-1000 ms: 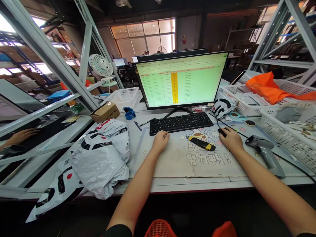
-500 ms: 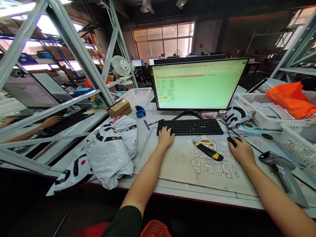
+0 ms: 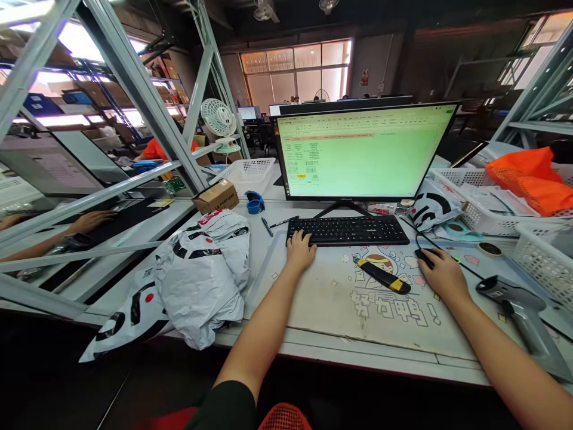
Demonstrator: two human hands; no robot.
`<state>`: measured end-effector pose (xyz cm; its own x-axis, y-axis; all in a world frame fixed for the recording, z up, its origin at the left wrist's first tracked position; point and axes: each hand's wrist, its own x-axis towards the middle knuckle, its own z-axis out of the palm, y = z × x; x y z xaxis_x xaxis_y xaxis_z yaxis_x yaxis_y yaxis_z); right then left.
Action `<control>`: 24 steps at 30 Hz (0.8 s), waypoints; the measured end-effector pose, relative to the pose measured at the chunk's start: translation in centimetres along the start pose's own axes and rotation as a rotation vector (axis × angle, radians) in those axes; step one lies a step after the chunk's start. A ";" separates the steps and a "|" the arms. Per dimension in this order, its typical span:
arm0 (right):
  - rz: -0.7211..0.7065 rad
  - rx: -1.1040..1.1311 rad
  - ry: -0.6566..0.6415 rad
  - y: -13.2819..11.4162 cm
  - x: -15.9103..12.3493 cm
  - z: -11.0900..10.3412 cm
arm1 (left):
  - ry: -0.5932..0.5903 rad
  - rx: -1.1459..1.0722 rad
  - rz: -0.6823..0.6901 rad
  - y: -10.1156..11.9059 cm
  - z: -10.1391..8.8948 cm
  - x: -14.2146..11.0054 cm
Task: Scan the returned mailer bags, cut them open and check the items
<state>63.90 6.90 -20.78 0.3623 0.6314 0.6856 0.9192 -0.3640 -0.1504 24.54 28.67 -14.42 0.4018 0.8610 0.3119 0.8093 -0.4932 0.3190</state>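
Note:
My left hand (image 3: 300, 251) rests at the left end of a black keyboard (image 3: 353, 229), its fingers spread over the keys. On the right, my right hand (image 3: 443, 273) is curved over a black computer mouse (image 3: 424, 258), with the fingers on top of it. Behind the keyboard a monitor (image 3: 367, 158) shows a spreadsheet with one orange cell. Between my forearms a black and yellow utility knife (image 3: 384, 276) lies on the printed desk mat (image 3: 322, 298). A grey barcode scanner (image 3: 521, 319) lies to the right of my right hand.
White plastic mailer bags (image 3: 201, 275) are heaped at the left, near a cardboard box (image 3: 217, 197) and a blue cap-like item (image 3: 255, 203). White baskets (image 3: 486, 221) stand at the right, one with orange cloth (image 3: 528, 179). A metal frame (image 3: 147, 101) separates a neighbour's desk, where another person's hand (image 3: 92, 221) shows.
The view has shifted slightly, so the desk items sit a little farther right. Both hands keep their places on keyboard and mouse.

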 end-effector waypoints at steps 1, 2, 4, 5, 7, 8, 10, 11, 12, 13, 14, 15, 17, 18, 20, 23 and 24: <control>-0.005 -0.002 0.003 0.0 0.0 0.0 | -0.002 -0.001 0.000 0.0 0.0 0.0; -0.009 -0.005 0.004 0.0 0.0 0.0 | -0.004 -0.001 -0.001 0.0 0.0 0.0; -0.013 -0.008 0.005 0.0 -0.1 0.0 | -0.006 -0.005 -0.002 -0.1 0.0 -0.1; -0.012 -0.009 0.005 0.0 -0.1 0.0 | -0.006 -0.007 -0.001 -0.1 0.0 -0.1; -0.012 -0.006 0.004 0.1 -0.1 0.1 | -0.006 -0.011 0.001 -0.1 0.1 -0.1; -0.015 -0.004 0.003 0.2 -0.1 0.2 | -0.006 -0.013 0.002 -0.2 0.1 -0.1; -0.028 0.001 -0.001 0.4 -0.1 0.3 | -0.004 -0.017 0.004 -0.3 0.2 -0.1; -0.033 0.003 -0.002 0.5 -0.1 0.4 | -0.002 -0.018 0.005 -0.3 0.2 -0.1; -0.037 0.002 -0.003 0.5 -0.1 0.4 | -0.001 -0.019 0.006 -0.3 0.2 -0.1; -0.037 0.001 -0.004 0.5 -0.1 0.4 | 0.000 -0.020 0.007 -0.3 0.2 -0.1; -0.036 -0.002 -0.005 0.5 0.0 0.4 | 0.001 -0.021 0.009 -0.4 0.2 -0.1; -0.037 -0.008 -0.007 0.5 0.0 0.4 | 0.001 -0.022 0.011 -0.4 0.2 -0.1; -0.041 -0.022 -0.011 0.4 0.0 0.3 | 0.000 -0.025 0.013 -0.4 0.2 -0.1; -0.044 -0.030 -0.013 0.3 0.0 0.3 | 0.000 -0.027 0.012 -0.3 0.2 -0.1; -0.050 -0.044 -0.010 0.3 0.0 0.2 | 0.002 -0.031 0.011 -0.3 0.2 -0.2; -0.056 -0.050 -0.004 0.2 0.0 0.2 | 0.007 -0.038 0.012 -0.3 0.1 -0.2; -0.054 -0.046 -0.004 0.2 0.0 0.2 | 0.010 -0.041 0.011 -0.4 0.1 -0.1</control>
<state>64.16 6.95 -20.94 0.3128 0.6537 0.6890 0.9295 -0.3600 -0.0804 24.25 28.74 -14.68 0.4061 0.8544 0.3242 0.7865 -0.5074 0.3520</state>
